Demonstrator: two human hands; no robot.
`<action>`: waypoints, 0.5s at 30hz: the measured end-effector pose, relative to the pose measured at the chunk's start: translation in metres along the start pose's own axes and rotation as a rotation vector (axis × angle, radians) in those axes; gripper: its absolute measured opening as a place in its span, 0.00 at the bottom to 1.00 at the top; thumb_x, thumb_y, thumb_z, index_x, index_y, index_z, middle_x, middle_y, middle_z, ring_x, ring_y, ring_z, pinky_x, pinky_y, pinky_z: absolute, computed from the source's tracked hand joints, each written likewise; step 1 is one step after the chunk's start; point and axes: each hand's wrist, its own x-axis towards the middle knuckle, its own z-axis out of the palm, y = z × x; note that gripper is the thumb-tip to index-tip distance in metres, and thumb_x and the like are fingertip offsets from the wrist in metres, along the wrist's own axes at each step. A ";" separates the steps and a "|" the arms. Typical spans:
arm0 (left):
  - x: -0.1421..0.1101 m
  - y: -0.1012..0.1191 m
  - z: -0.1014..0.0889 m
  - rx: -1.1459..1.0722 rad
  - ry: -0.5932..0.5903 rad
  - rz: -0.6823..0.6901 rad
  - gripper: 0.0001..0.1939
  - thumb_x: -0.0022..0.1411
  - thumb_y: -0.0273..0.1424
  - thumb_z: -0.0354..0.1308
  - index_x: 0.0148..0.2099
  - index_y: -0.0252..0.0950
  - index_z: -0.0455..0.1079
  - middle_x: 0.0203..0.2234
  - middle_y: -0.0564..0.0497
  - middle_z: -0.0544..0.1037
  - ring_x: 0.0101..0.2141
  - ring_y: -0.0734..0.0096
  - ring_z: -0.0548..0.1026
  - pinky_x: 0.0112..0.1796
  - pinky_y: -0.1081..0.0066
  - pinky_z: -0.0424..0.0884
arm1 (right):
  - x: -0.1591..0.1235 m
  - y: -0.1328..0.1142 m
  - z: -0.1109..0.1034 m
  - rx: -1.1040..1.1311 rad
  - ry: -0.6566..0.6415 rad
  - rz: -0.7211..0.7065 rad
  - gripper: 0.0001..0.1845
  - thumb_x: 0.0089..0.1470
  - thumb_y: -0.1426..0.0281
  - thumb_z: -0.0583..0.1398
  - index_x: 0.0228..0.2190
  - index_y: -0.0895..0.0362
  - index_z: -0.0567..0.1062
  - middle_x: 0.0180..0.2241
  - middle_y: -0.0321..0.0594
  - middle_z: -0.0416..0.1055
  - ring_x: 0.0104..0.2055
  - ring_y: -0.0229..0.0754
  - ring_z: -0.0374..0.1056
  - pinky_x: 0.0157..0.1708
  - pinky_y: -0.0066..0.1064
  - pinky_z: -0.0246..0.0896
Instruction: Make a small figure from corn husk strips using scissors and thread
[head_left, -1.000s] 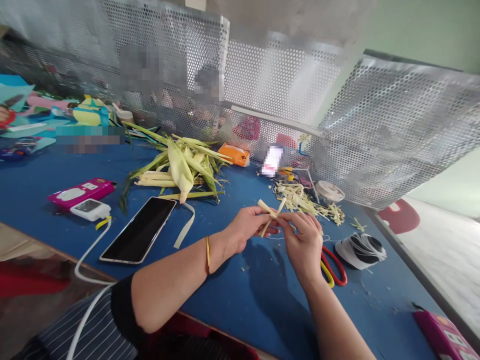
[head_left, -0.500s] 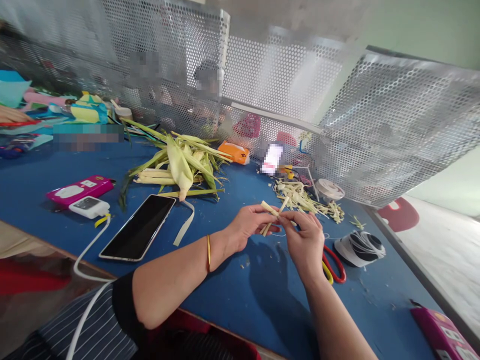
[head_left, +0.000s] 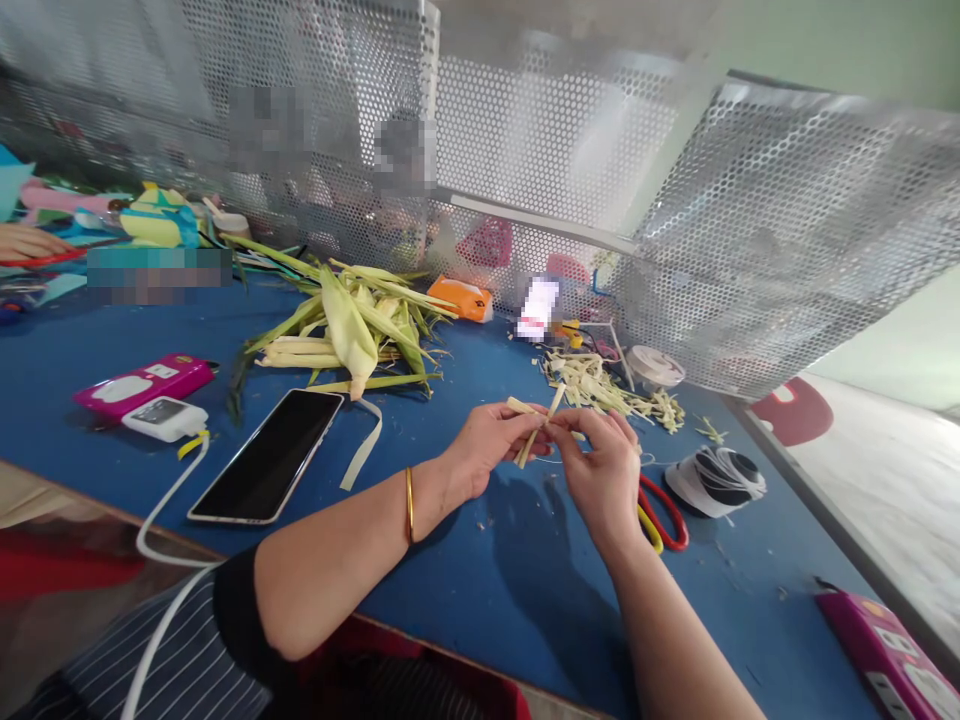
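Observation:
Crossed pale strips of corn husk (head_left: 556, 400) are pinched between my two hands over the blue table. My left hand (head_left: 495, 445) grips them from the left, with fingers closed behind the crossing. From the right, my right hand (head_left: 596, 460) pinches the same strips at the crossing with thumb and forefinger. A thin white thread (head_left: 551, 461) runs under the hands toward a spool of white thread (head_left: 716, 480). Red and yellow scissor handles (head_left: 664, 515) lie beside my right wrist, which partly hides them.
A pile of corn husks (head_left: 352, 330), a black phone (head_left: 268, 455) and a magenta power bank (head_left: 146, 382) lie left. Husk scraps (head_left: 592, 385), a white tape roll (head_left: 655, 365) and an orange packet (head_left: 461, 298) sit farther back. Another person's hand (head_left: 30, 243) shows far left, before a perforated metal screen (head_left: 555, 140).
The crossed husk strips have turned slightly in my fingers, one standing more upright. Both hands keep their pinch. The whole view has shifted a little.

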 end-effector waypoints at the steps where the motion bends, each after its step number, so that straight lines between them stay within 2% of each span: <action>1: 0.000 0.000 0.000 -0.002 0.006 0.003 0.08 0.57 0.27 0.63 0.40 0.31 0.77 0.26 0.48 0.80 0.24 0.73 0.77 0.32 0.73 0.70 | 0.000 -0.002 0.000 -0.025 0.010 -0.034 0.05 0.57 0.69 0.59 0.28 0.52 0.73 0.28 0.31 0.76 0.34 0.41 0.71 0.58 0.44 0.47; 7: 0.002 -0.002 -0.003 -0.024 0.006 -0.007 0.09 0.57 0.31 0.65 0.40 0.31 0.77 0.26 0.48 0.80 0.26 0.73 0.77 0.30 0.74 0.70 | 0.000 -0.007 -0.002 -0.199 0.060 -0.200 0.04 0.58 0.69 0.60 0.30 0.52 0.74 0.29 0.34 0.75 0.36 0.43 0.70 0.58 0.46 0.48; 11: 0.004 -0.003 -0.005 -0.057 -0.034 -0.041 0.13 0.54 0.35 0.68 0.38 0.30 0.77 0.26 0.46 0.80 0.27 0.71 0.78 0.31 0.73 0.70 | -0.001 -0.004 -0.002 -0.210 0.104 -0.210 0.06 0.59 0.70 0.60 0.29 0.52 0.75 0.30 0.34 0.75 0.36 0.43 0.70 0.57 0.45 0.50; 15: 0.006 -0.004 -0.006 -0.067 -0.047 -0.059 0.11 0.55 0.31 0.66 0.40 0.31 0.77 0.28 0.45 0.81 0.28 0.70 0.79 0.31 0.73 0.71 | -0.001 -0.002 -0.001 -0.179 0.090 -0.186 0.06 0.58 0.71 0.60 0.29 0.53 0.74 0.31 0.34 0.75 0.36 0.43 0.70 0.57 0.45 0.50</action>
